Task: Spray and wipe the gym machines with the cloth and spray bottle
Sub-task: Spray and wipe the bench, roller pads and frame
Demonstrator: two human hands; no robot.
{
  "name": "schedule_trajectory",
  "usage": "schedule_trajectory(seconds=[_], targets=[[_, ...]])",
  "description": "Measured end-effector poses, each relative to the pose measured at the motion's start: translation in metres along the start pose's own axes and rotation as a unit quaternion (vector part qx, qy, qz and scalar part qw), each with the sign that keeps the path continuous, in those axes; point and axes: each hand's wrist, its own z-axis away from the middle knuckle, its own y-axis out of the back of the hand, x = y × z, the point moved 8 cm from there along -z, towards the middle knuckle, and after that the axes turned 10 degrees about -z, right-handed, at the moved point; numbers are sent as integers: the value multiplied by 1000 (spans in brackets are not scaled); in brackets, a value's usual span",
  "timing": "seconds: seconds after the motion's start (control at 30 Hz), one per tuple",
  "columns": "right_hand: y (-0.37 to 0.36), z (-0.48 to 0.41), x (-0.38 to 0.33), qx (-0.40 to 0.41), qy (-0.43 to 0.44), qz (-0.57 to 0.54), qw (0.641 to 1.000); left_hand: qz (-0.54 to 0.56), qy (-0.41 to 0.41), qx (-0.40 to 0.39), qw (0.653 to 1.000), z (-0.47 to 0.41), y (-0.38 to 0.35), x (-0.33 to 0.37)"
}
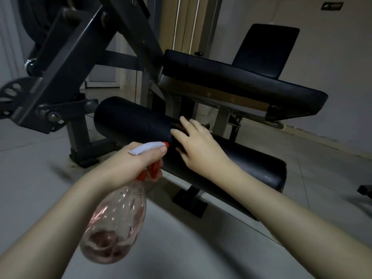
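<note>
My left hand [128, 164] grips the spray bottle [116, 224] at seven o'clock from my right hand [199, 146], which lies flat-fingered on the roller pad [128, 119].

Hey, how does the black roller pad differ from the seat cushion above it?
The roller pad is a cylinder; the seat cushion a flat slab. The roller pad sits low, the seat cushion higher behind it. The roller pad carries spray droplets; none show on the seat cushion. The right hand rests on the roller pad, not the seat cushion. Both are black.
</note>
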Motion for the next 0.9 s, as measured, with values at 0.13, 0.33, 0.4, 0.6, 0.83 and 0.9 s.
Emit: schedule_trajectory(seconds=[0.13, 0.33, 0.4, 0.6, 0.83, 0.9], targets=[[9, 36, 4, -22, 16, 25, 999, -11, 8, 31, 999, -6, 13, -12], [-9, 32, 4, -29, 33, 61, 997, -25, 25, 67, 997, -9, 32, -43], [-19, 5, -6, -18, 43, 60, 997, -30, 30, 71, 997, -11, 34, -51], [-45, -80, -44, -33, 75, 51, 995, -13, 80, 123, 989, -14, 44, -68], [-32, -51, -32, -68, 34, 32, 997, 5, 85, 152, 985, -18, 51, -78], [-23, -33, -25, -83, 24, 30, 996, 4, 74, 160, 984, -14, 51, -79]])
